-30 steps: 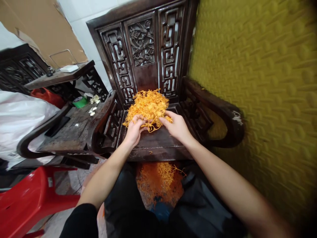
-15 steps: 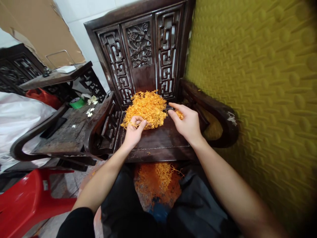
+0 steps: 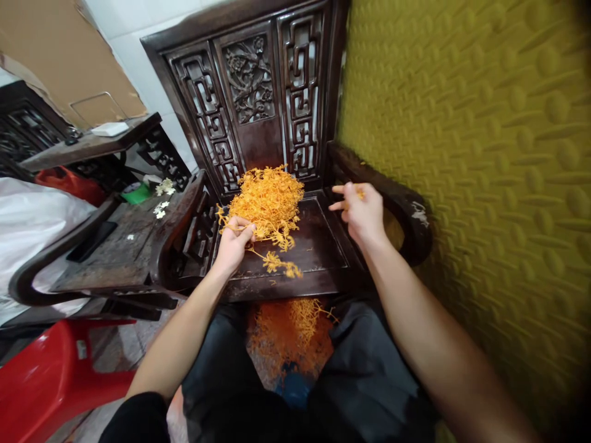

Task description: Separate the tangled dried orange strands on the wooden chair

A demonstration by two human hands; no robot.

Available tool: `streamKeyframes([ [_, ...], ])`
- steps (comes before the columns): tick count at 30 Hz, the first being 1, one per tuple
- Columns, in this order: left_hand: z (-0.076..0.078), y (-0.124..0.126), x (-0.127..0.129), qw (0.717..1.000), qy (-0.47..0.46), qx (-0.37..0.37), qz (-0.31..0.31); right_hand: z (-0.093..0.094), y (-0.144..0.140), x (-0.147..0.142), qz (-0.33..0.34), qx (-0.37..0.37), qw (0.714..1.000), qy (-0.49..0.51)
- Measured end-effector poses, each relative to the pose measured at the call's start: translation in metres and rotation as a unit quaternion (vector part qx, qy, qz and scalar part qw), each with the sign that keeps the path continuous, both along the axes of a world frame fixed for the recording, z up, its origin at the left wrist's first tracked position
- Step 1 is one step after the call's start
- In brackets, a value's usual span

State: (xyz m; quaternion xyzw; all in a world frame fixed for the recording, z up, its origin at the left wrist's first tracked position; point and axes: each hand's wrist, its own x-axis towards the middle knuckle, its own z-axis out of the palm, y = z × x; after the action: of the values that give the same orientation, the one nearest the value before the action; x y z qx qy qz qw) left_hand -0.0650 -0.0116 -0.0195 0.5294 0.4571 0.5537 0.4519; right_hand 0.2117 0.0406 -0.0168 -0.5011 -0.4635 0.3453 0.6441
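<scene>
A tangled heap of orange, thin-branched sprigs [image 3: 270, 194] lies on the seat of a dark carved wooden chair [image 3: 318, 231]. At the heap's front left, my left hand [image 3: 234, 243] is closed in a pinch on one orange sprig [image 3: 272, 263], whose branched end hangs over the seat towards me. My right hand [image 3: 362, 212] is raised to the right of the heap, above the chair's right side. Two of its fingers point left, while a small orange piece [image 3: 361, 194] shows among its curled fingers. The palm side is partly hidden.
More orange sprigs [image 3: 305, 323] lie below the seat between my legs. A neighbouring wooden chair [image 3: 111, 258] holds green tape [image 3: 136, 194] and small white flower-shaped pieces [image 3: 162, 200]. A red plastic chair [image 3: 50, 369] stands lower left; a textured yellow-green surface [image 3: 462, 141] rises at right.
My right hand has moved right, away from the heap, and its fingers have stretched. My left hand has shifted slightly left, and the sprig in it now hangs clear in front of the heap.
</scene>
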Motion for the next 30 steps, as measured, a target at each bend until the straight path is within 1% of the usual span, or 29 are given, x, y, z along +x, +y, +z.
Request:
streamKeyframes([
  [2, -0.001, 0.002, -0.002, 0.999, -0.041, -0.020, -0.017, -0.001, -0.003, -0.001, 0.102, -0.024, 0.994, 0.019],
  [4, -0.001, 0.002, -0.001, 0.997, -0.061, -0.037, -0.033, 0.001, -0.011, -0.010, 0.201, -0.035, 0.978, 0.035],
  [5, -0.001, 0.002, 0.000, 0.996, -0.065, -0.043, -0.037, 0.003, -0.016, -0.016, 0.235, -0.039, 0.970, 0.042],
  [8, 0.000, 0.001, 0.004, 0.995, -0.070, -0.055, -0.038, 0.009, -0.028, -0.031, 0.299, -0.079, 0.951, 0.018],
  [11, 0.000, 0.001, 0.005, 0.995, -0.070, -0.059, -0.043, 0.008, -0.031, -0.040, 0.370, -0.111, 0.920, -0.073],
  [12, 0.000, 0.001, 0.005, 0.995, -0.070, -0.057, -0.044, 0.007, -0.029, -0.041, 0.374, -0.107, 0.917, -0.088],
  [13, 0.000, 0.001, 0.005, 0.995, -0.071, -0.054, -0.046, 0.004, -0.025, -0.041, 0.357, -0.100, 0.925, -0.080],
  [14, 0.001, 0.001, 0.004, 0.995, -0.075, -0.050, -0.046, 0.002, -0.019, -0.039, 0.316, -0.091, 0.943, -0.046],
  [15, 0.002, 0.000, 0.004, 0.994, -0.082, -0.048, -0.045, -0.001, -0.012, -0.035, 0.258, -0.082, 0.963, 0.007],
  [16, 0.003, 0.000, 0.003, 0.994, -0.092, -0.047, -0.042, -0.004, -0.005, -0.030, 0.195, -0.076, 0.976, 0.066],
  [17, 0.004, 0.000, 0.002, 0.993, -0.104, -0.049, -0.037, -0.007, 0.002, -0.024, 0.140, -0.075, 0.981, 0.115],
  [18, 0.006, 0.000, 0.001, 0.991, -0.116, -0.051, -0.031, -0.009, 0.008, -0.018, 0.101, -0.079, 0.981, 0.144],
  [19, 0.008, 0.001, -0.001, 0.990, -0.128, -0.052, -0.022, -0.012, 0.012, -0.013, 0.081, -0.088, 0.981, 0.150],
  [20, 0.009, 0.001, -0.002, 0.989, -0.138, -0.051, -0.012, -0.013, 0.014, -0.009, 0.079, -0.099, 0.982, 0.140],
  [22, 0.011, 0.002, -0.005, 0.988, -0.149, -0.046, 0.001, -0.013, 0.010, -0.006, 0.115, -0.107, 0.982, 0.109],
  [25, 0.010, 0.004, -0.005, 0.990, -0.133, -0.044, -0.007, -0.005, -0.008, -0.017, 0.223, -0.076, 0.966, 0.107],
  [27, 0.006, 0.004, -0.003, 0.994, -0.101, -0.043, -0.024, 0.004, -0.019, -0.028, 0.294, -0.066, 0.942, 0.149],
  [30, 0.003, 0.002, 0.003, 0.997, -0.050, -0.040, -0.050, 0.016, -0.029, -0.039, 0.382, -0.089, 0.892, 0.226],
])
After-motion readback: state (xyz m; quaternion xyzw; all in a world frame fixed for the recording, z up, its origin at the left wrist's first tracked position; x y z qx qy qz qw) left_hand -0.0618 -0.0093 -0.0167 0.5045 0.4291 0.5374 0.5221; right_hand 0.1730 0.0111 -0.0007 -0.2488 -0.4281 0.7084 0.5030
